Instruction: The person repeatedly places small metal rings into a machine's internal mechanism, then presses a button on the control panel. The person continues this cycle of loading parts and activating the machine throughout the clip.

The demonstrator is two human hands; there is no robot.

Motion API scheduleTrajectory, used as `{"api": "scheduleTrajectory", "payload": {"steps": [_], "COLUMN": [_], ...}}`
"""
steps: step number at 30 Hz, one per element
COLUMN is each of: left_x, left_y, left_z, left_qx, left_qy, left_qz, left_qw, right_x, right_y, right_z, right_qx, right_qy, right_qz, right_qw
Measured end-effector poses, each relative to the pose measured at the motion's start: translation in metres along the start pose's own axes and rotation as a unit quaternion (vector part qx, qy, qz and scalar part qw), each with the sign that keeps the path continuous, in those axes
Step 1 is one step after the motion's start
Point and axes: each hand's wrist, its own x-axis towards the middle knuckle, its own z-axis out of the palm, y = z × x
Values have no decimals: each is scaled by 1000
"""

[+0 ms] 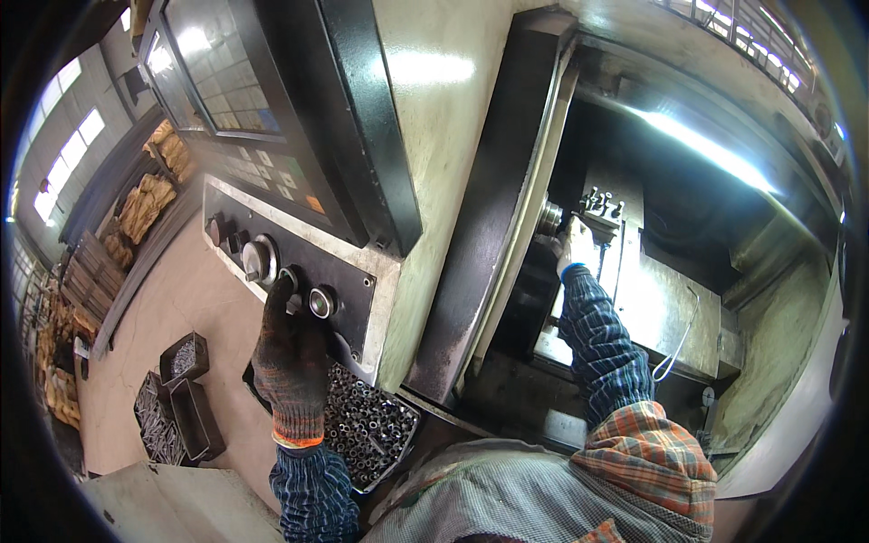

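My left hand (291, 353), in a dark, stained knit glove, reaches up to the machine's control panel (348, 312). Its fingers stretch out over a round button beside a silver dial (261, 260); another round button (321, 301) lies just to its right. My right hand (574, 246), in a pale glove, is inside the lathe, close to the metal chuck (550, 217) and left of the tool holder (601, 206). The fingers there look closed at the chuck's face, but whatever they hold is hidden.
Below the panel sits a tray of small metal rings (367, 425). Dark bins (197, 416), some with metal pins, stand on the floor at left. The black sliding door (493, 199) edges the lathe opening. A monitor (226, 72) overhangs the panel.
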Motion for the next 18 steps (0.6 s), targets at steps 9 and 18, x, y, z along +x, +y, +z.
{"api": "scheduleTrajectory", "payload": {"steps": [9,18], "left_x": [-9,-10], "left_y": [21,9], "left_z": [3,2], "left_qx": [32,20], "left_qy": [24,14], "left_qz": [-52,-26], "left_qw": [998,999], "right_x": [11,29], "right_y": [23,35], "right_z": [35,8], "right_qx": [-131,21], "right_qy": [106,90], "right_qz": [-132,-26], "right_qw": [977,995]}}
